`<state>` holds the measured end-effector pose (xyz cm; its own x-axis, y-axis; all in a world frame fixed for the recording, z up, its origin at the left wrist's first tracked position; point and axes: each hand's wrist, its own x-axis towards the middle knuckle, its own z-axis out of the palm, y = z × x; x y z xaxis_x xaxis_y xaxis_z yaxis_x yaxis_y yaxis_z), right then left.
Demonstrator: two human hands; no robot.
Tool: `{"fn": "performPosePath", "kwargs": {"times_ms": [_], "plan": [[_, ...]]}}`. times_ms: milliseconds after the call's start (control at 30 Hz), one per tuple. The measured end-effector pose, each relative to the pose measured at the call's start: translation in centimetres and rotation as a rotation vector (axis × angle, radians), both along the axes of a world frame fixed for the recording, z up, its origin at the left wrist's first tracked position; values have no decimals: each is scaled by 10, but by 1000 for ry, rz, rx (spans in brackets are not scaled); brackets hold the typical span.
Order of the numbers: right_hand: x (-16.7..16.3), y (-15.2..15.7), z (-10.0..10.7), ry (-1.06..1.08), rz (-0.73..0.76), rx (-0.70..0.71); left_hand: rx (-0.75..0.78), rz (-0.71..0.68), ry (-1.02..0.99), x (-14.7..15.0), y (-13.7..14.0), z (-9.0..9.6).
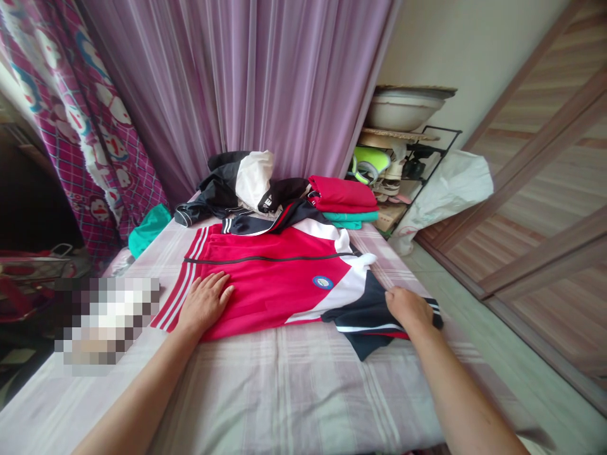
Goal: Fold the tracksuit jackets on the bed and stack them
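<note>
Red, white and navy, the jacket (270,278) lies spread out, left hand (203,304) flat and palm-down near its hem (177,294), right hand (410,306) closed around the navy sleeve (367,308). Uneven pulling could skew the jacket or ruck the plaid sheet (294,392) beneath; a backward shift could disturb the folded red garment (344,194).

Head-worn view, forward and down, seemingly near jacket (265,287)

The left hand (203,304), a bare hand with slim fingers (219,282) and round tips, joins a smooth, bare left forearm (147,382) just behind it. The right hand (410,308) is bare too. Behind that hand, the bare right forearm (458,385) gets wider away from the wrist.
</note>
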<state>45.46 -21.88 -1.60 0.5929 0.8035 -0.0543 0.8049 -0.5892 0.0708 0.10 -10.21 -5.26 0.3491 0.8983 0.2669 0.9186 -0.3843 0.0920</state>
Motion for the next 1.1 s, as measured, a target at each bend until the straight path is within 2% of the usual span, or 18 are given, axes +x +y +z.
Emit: {"fn": "performPosePath", "kwargs": {"times_ms": [133, 233, 333, 400, 467, 500, 600, 667, 733, 800, 867, 967, 1033, 1100], "plan": [[7, -3, 3, 19, 11, -49, 12, -16, -4, 0, 1, -3], [-11, 9, 20, 3, 94, 53, 20, -23, 3, 0, 2, -6], [-45, 31, 32, 14, 350, 298, 8, -13, 28, 0, 2, -7], [-67, 48, 28, 76, 594, 392, -8, -12, 40, -1, 1, -8], [-77, 61, 12, 125, 787, 348, -11, -25, 42, -3, 1, -9], [-76, 66, 1, 130, 814, 282, -8, -33, 37, -5, 2, -10], [-55, 72, -32, 85, 678, 97, -9, -52, 13, -13, 9, -10], [-37, 72, -47, 60, 615, 81, -23, -62, -8, -22, 17, -7], [-25, 72, -55, 42, 625, 111, -37, -43, -56, -36, 23, -2], [-21, 72, -59, 25, 637, 145, -43, 55, -126, -52, 25, 4], [-21, 73, -61, 11, 643, 174, -53, 233, -169, -68, 22, 12], [-22, 74, -65, -4, 649, 199, -165, 477, -141, -84, 11, 25], [-21, 75, -66, -14, 655, 209, -273, 530, -110, -88, 7, 33], [-20, 76, -68, -25, 660, 222, -347, 526, -93, -88, 6, 40]]}}
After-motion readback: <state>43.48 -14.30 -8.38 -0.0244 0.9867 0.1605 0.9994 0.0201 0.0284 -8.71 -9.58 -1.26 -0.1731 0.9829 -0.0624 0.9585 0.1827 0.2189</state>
